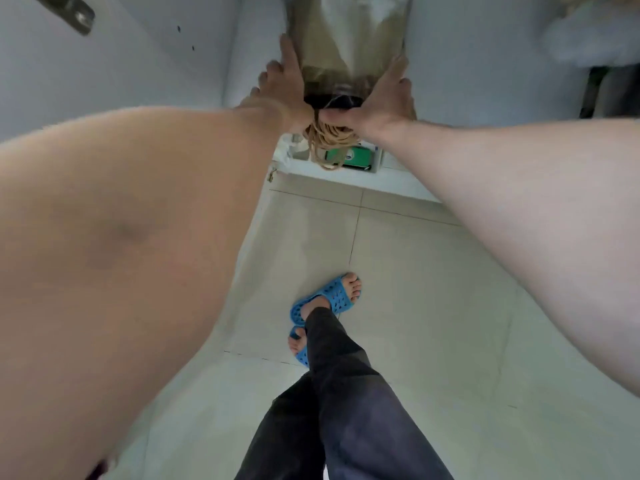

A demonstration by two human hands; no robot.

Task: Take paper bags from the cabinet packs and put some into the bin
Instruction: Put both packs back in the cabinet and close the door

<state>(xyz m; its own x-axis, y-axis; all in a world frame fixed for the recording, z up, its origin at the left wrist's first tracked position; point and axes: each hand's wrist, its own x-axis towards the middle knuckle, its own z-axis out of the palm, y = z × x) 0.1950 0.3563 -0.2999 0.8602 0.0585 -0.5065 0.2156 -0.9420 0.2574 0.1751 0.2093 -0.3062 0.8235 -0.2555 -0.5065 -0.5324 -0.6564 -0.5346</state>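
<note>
While both arms reach up and forward, the pack of paper bags (349,39) sits clasped between the two hands at the top of the view, wrapped in clear plastic and standing against the pale cabinet (467,64) wall. The left hand (284,84) lies flat along the pack's left side, its fingers (288,50) straight and a little spread; the right hand (388,95) presses the opposite side the same way, fingers extended along the wrap. Neither hand curls round anything that I can make out — they squeeze the pack from both flanks.

The pack's long axis runs away from the person, up into the cabinet, and its open near end points back toward the wrists. From that end a bundle of twine handles (329,140) hangs down between the two palms. So the bags lie straight ahead of the fingers, and both hands look equally near; drawing bags out would likely mean pulling along that axis, toward the body.

Below, a low white ledge holds a green packet (353,157). The bin is not in view — only tiled floor (415,271) and blue sandals (332,299).
</note>
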